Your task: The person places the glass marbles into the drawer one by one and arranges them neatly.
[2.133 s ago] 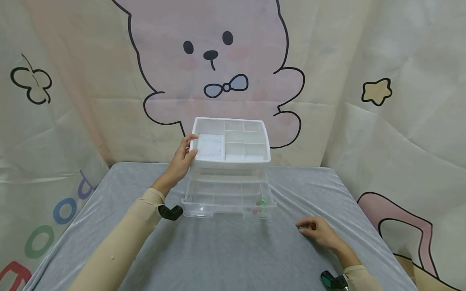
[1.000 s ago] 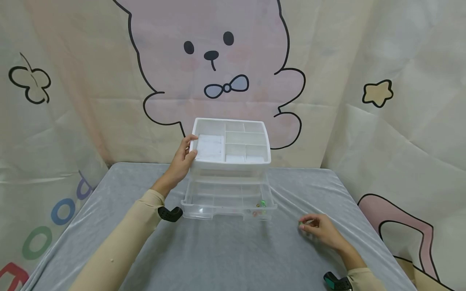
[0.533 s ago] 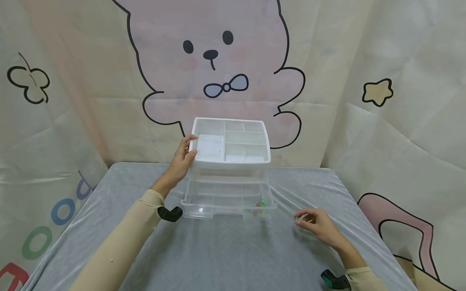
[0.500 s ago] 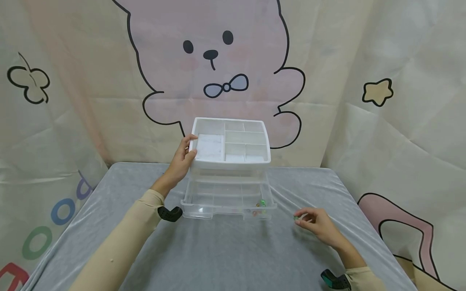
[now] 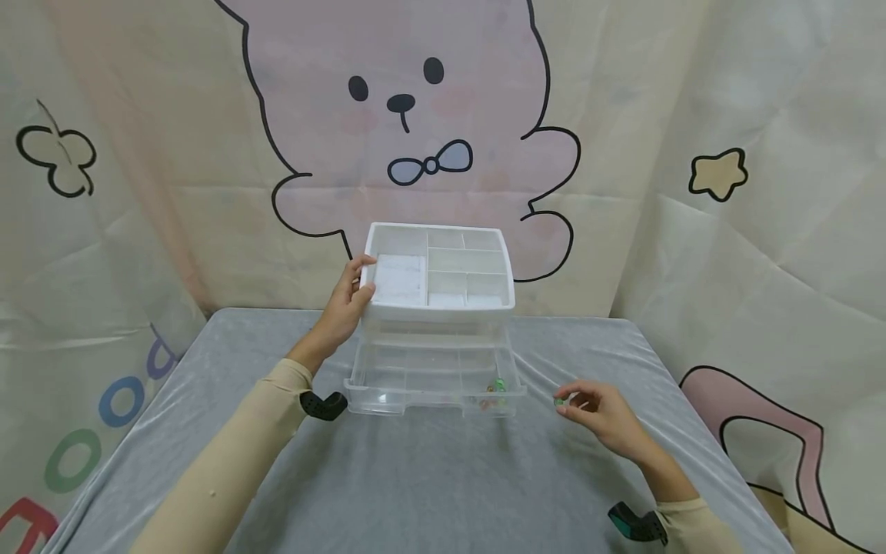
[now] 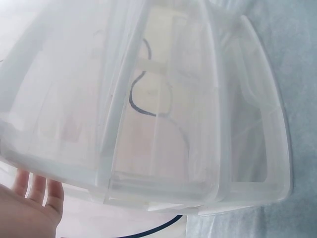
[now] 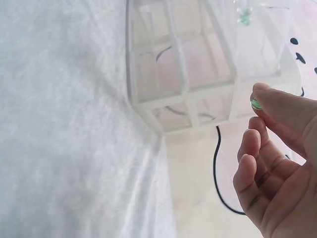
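A clear plastic drawer box (image 5: 432, 331) stands on the cloth-covered table, topped by a white divided tray (image 5: 462, 262). Its drawer (image 5: 408, 402) is pulled out toward me. Several small green and orange marbles (image 5: 500, 386) sit in the drawer's right compartment. My left hand (image 5: 342, 304) grips the tray's left edge, thumb in front; the left wrist view shows its fingertips against the box. My right hand (image 5: 602, 415) pinches a small clear-and-green marble (image 7: 256, 102) between thumb and forefinger, with the other fingers loosely curled. That hand is to the right of the drawer, above the cloth.
Grey velvety cloth (image 5: 443, 485) covers the table. A printed curtain with a bear (image 5: 471, 208) hangs close behind the box, and more printed cloth (image 5: 782, 254) hangs on both sides. Each wrist wears a dark device (image 5: 324, 405).
My right hand has risen slightly and moved a little left, toward the drawer, with the marble pinched. My left hand and the box have stayed in place.
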Demonstrator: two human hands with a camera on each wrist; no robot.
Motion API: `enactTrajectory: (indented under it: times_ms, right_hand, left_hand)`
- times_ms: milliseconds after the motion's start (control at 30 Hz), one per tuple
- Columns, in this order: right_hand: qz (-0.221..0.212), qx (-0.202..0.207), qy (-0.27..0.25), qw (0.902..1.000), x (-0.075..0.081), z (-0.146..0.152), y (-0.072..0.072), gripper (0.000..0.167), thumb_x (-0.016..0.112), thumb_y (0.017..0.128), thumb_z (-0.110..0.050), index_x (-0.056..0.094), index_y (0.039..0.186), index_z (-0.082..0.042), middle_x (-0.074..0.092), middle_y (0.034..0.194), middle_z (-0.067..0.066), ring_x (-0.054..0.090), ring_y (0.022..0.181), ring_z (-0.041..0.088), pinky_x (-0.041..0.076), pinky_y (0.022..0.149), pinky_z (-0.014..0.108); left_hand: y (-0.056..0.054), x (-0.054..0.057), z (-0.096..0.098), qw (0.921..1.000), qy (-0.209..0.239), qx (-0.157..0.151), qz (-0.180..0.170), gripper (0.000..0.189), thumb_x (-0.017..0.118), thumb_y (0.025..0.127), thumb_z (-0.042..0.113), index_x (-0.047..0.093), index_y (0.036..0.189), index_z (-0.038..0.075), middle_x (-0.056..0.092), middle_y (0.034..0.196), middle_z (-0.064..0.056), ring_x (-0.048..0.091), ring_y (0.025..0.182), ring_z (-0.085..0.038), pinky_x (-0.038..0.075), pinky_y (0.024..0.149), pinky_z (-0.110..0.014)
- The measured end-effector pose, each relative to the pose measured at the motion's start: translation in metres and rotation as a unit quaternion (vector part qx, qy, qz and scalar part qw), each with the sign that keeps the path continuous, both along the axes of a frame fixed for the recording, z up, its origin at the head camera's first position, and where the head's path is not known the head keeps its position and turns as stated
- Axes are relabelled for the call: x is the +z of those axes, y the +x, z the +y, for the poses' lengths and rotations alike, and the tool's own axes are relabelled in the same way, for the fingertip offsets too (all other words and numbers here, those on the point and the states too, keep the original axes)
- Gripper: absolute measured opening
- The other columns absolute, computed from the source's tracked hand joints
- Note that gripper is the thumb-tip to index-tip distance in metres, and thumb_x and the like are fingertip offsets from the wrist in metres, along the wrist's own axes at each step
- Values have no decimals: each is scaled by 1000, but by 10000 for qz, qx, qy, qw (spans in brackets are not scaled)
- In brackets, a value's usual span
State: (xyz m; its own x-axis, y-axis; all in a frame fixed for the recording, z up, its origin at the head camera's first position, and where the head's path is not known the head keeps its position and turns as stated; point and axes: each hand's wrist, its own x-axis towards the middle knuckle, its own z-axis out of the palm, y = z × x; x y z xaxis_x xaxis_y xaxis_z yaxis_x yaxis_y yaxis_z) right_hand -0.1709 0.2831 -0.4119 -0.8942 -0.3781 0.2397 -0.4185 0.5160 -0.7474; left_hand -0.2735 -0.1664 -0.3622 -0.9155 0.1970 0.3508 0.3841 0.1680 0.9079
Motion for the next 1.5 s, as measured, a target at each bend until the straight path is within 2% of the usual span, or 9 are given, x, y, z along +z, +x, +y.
enactTrajectory:
  times_ms: [333,567,900,1167,1500]
  right_hand:
    - [445,126,-52,9989,18,-13,-2,16,71,91,-2,72,106,-6,68,89,5,60,72,7,51,63,25]
    - [638,97,-79,9979,29,-20,-5,16,71,91,-1,73,105,-8,68,86,0,60,73,6,53,66,25]
    - [1076,230,-443,9929,42,-30,-6,20,70,89,6,72,105,-7,70,92,-3,63,77,6,53,66,23]
    - [1219,263,-491,9910,50,-38,-7,20,70,89,6,73,105,-7,70,94,-6,63,78,5,54,69,21]
    - [1121,296,-487,9921,61,-55,-11,18,70,90,2,74,104,-8,69,90,-4,62,78,6,53,71,22]
  left_hand:
    - [1,2,1,10000,-39,-16,-3,41,37,109,17,27,149,15,24,159,-20,45,123,-32,45,87,-31]
    - [2,2,1,10000,-34,-14,-40,42,37,109,16,27,149,15,27,157,-21,45,125,-34,45,88,-31]
    - [2,2,2,10000,-36,44,-18,40,37,109,17,28,148,16,29,156,-20,45,125,-33,43,89,-33]
    - [2,1,2,10000,-34,38,-25,41,37,109,16,28,148,15,29,156,-19,45,126,-34,43,90,-32]
    - [0,0,1,10000,-23,30,55,41,37,108,15,28,148,14,29,156,-22,46,126,-34,45,87,-29]
